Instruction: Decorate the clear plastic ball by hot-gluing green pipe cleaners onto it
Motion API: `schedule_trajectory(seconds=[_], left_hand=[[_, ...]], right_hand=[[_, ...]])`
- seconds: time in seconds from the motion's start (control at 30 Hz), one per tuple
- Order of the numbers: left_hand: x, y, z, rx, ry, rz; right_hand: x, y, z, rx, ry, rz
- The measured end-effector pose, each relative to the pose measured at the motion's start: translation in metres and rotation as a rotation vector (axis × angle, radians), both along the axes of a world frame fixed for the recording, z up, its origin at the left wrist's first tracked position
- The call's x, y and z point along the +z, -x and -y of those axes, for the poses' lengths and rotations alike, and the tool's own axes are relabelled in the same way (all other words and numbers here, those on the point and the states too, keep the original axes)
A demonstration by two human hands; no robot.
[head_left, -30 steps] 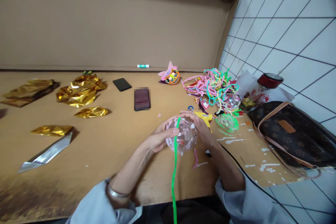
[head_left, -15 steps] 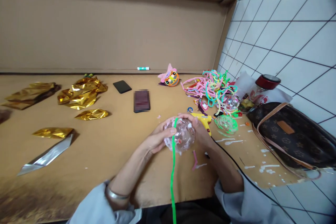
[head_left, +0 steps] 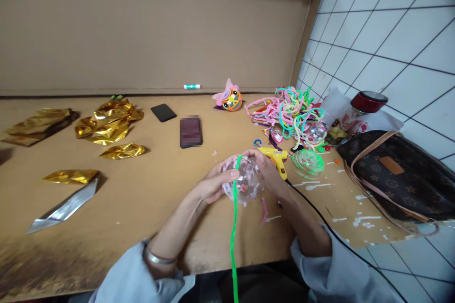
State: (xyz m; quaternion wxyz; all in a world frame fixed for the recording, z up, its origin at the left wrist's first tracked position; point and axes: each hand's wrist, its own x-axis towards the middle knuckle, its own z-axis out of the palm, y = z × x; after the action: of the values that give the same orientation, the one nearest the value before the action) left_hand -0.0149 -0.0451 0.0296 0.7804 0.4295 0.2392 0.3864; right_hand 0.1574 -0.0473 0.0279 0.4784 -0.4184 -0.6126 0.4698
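Observation:
Between my two hands is a clear plastic ball (head_left: 250, 184) with whitish and pink bits on it. My left hand (head_left: 216, 180) grips its left side, the thumb pressing a bright green pipe cleaner (head_left: 233, 232) onto the surface. That strip runs over the ball and hangs down toward my lap. My right hand (head_left: 268, 170) is curled round the ball's right side; some of its fingertips are hidden behind it. Just beyond the right hand lies a yellow glue gun (head_left: 275, 157), its black cord trailing under my right forearm. A short pink strip (head_left: 264, 211) rests on the table near the ball.
Tangled colourful pipe cleaners (head_left: 289, 116) lie at back right, near a green-streaked clear dome (head_left: 307, 163). A brown handbag (head_left: 398, 175) and a red-lidded jar (head_left: 368, 102) stand by the tiled wall. Gold foil (head_left: 110, 120), a black phone-like slab (head_left: 163, 112) and a decorated ball (head_left: 229, 98) sit further back.
The view has tilted slightly downward, so the background sits higher in the picture. Both hands keep hold of the ball and the green strip, almost unmoved.

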Motion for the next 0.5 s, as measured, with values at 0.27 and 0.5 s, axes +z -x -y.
schedule_trajectory(seconds=[0.27,0.5], left_hand=[[-0.0014,-0.001,-0.001,0.001,0.026,0.004],[0.0,-0.0012,-0.0009,-0.023,-0.008,0.023]], right_hand=[[0.0028,0.0036,0.0014,-0.034,-0.01,0.002],[-0.0034,0.0057,0.0005,-0.042,0.046,-0.08]])
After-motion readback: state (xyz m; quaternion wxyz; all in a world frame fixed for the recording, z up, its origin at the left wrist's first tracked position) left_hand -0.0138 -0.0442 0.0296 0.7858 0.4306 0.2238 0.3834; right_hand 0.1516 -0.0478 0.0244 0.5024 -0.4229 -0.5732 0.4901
